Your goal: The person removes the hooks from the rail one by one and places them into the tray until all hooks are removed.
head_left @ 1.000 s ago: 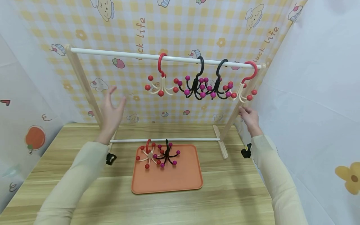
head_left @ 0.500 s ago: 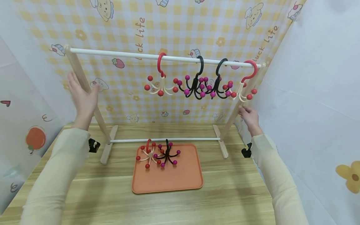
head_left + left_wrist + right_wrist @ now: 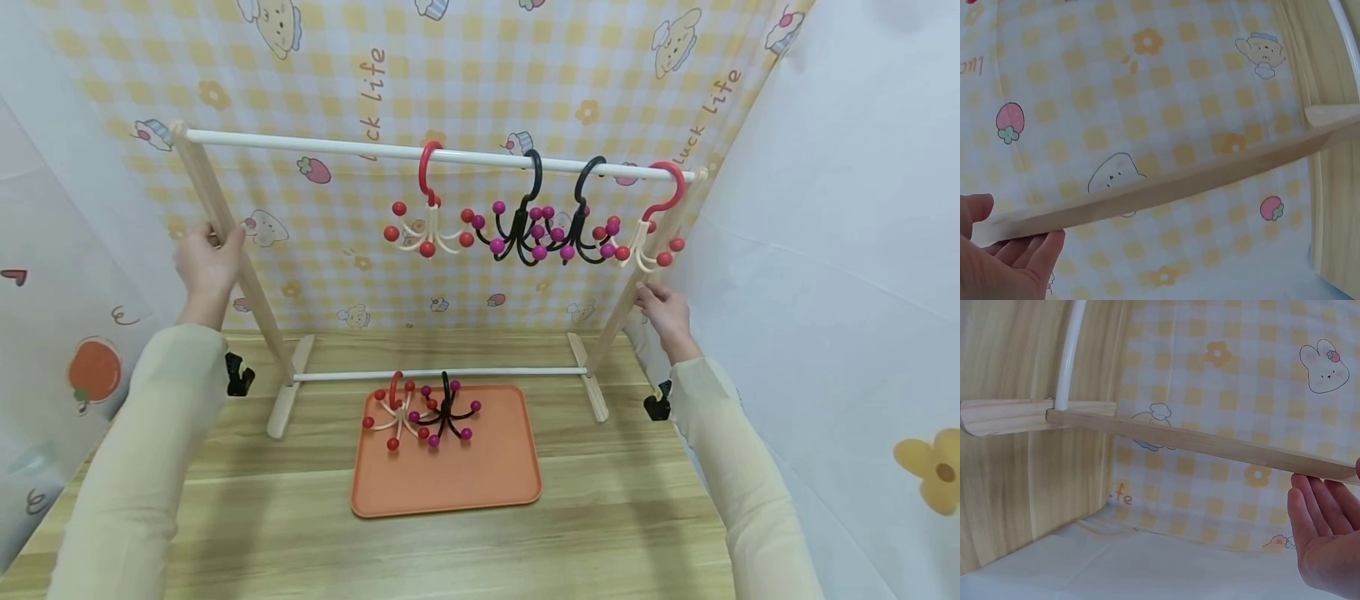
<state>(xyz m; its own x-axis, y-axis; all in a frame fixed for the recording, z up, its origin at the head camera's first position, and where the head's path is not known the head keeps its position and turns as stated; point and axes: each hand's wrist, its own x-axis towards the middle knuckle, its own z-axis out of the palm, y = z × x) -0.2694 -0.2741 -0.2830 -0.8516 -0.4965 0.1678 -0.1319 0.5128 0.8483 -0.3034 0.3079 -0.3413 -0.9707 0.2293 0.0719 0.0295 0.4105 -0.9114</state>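
My left hand (image 3: pixel 208 265) grips the left post (image 3: pixel 258 304) of a wooden clothes rack, thumb on one side and fingers on the other. On the right post (image 3: pixel 615 321), my right hand (image 3: pixel 667 318) pinches the wood between thumb and fingers, below the rightmost hanger. The rack's white top rail (image 3: pixel 315 145) carries two hangers with red hooks (image 3: pixel 425 171) and cream arms, and two black hangers (image 3: pixel 537 179) with magenta balls. The left wrist view shows the left fingers (image 3: pixel 1044 253) under the post; in the right wrist view the right fingers (image 3: pixel 1307 506) touch the other post.
An orange tray (image 3: pixel 480 475) lies on the wooden table (image 3: pixel 600 533) in front of the rack. It holds a red-and-cream hanger (image 3: pixel 401 412) and a black hanger (image 3: pixel 446 408), close together. A white lower rail (image 3: pixel 510 372) joins the posts. Behind hangs a yellow checked cloth (image 3: pixel 360 292).
My left hand has moved left from the space beside the rack to the left post, and its spread fingers have closed around it. My right hand has stayed at the right post.
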